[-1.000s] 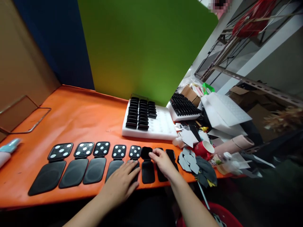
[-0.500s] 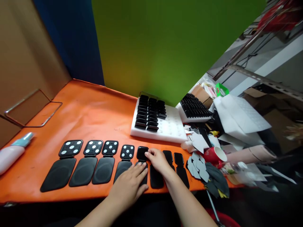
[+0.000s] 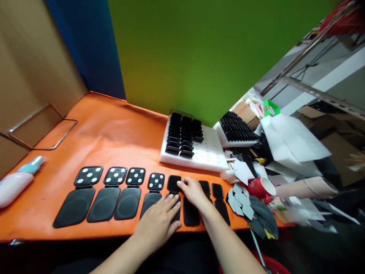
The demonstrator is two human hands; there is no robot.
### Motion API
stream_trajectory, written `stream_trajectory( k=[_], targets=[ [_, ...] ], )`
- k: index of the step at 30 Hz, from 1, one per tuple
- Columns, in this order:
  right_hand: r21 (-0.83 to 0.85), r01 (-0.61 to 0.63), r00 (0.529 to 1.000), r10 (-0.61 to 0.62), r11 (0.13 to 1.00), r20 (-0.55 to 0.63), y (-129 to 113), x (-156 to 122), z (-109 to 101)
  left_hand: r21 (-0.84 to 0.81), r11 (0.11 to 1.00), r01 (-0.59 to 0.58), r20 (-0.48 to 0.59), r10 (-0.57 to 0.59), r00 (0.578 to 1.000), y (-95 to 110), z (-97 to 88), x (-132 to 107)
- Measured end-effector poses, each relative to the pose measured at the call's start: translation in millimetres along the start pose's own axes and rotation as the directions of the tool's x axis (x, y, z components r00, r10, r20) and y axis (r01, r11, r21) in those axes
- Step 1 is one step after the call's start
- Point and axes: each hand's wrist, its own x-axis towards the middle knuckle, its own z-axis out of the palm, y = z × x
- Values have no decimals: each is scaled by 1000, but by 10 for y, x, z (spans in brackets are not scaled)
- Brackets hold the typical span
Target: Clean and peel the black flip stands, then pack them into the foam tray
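Red cup (image 3: 261,187) (tipped) beside white foam tray (image 3: 209,156).

The black cases (image 3: 128,198) looked like matt plastic, the tray (image 3: 209,154) white foam, and the orange table cover (image 3: 114,133) smooth, faintly creased.

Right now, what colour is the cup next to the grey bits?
The cup is red outside and white inside, lying tipped; the head view shows it.

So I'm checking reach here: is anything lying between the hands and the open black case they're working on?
Nothing visible. The right hand already has its fingertips on the fifth open black case, and the left hand lies flat on that case's lower half. The red paper cup stands off to the right.
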Motion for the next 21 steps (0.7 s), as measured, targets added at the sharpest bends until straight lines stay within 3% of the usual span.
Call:
stream_trajectory(
  k=[11, 21],
  targets=[
    [-131, -9, 997, -1, 991, -77, -55, -24, 42, -2, 1000, 0, 11, 0, 1000, 1, -5, 2],
    [-183, 5, 1000, -6, 983, -7, -63, 39, -2, -64, 998, 2, -31, -4, 1000, -5, -1, -5]
  ],
)
